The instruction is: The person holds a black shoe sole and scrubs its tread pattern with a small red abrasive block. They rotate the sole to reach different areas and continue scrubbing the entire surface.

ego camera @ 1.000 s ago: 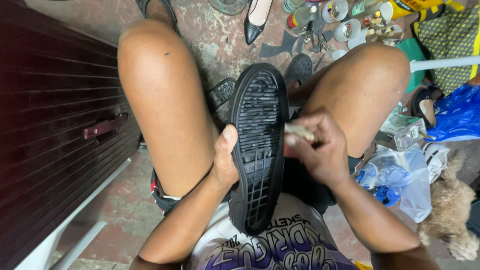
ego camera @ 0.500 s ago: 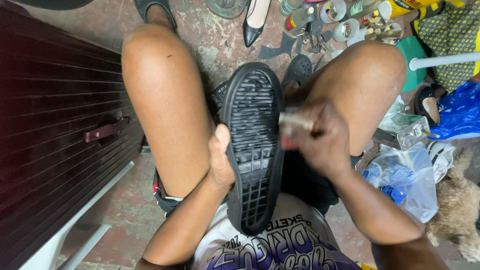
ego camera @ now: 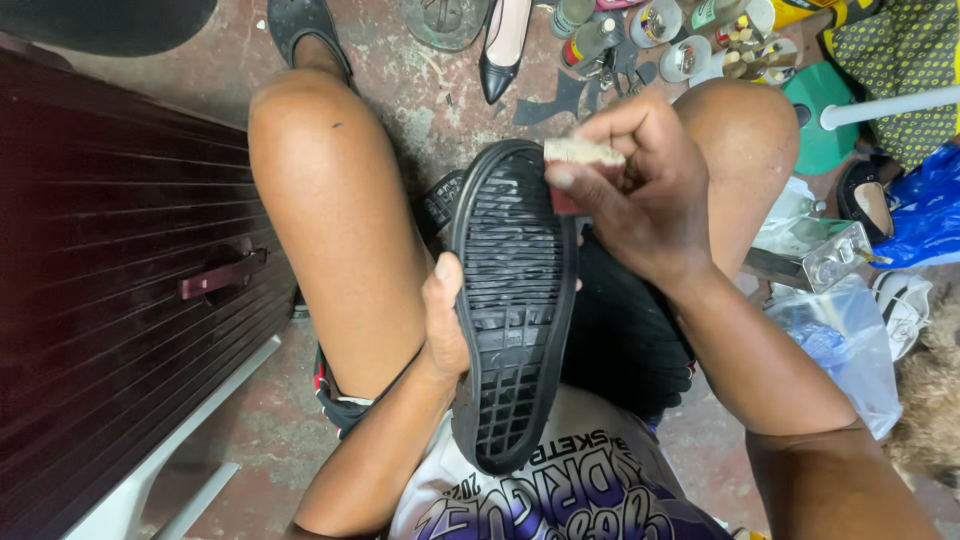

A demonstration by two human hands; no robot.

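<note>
A black shoe (ego camera: 512, 310) stands sole-up between my knees, its ribbed rubber tread facing the camera. My left hand (ego camera: 445, 320) grips the shoe's left edge at mid-length, thumb on the sole. My right hand (ego camera: 640, 190) pinches a small block (ego camera: 578, 165), tan on top and red below, and presses it against the sole's upper right rim near the toe.
A dark red slatted door with a handle (ego camera: 222, 275) fills the left. On the stained floor ahead lie a black pointed heel (ego camera: 503, 45), small tins and bottles (ego camera: 660, 30). At right sit a metal tool (ego camera: 810, 260), clear plastic bags (ego camera: 850, 350) and a blue bag (ego camera: 925, 205).
My right hand has moved up the sole's right edge from mid-length to near the toe, with the block in it. The left hand keeps its grip on the shoe.
</note>
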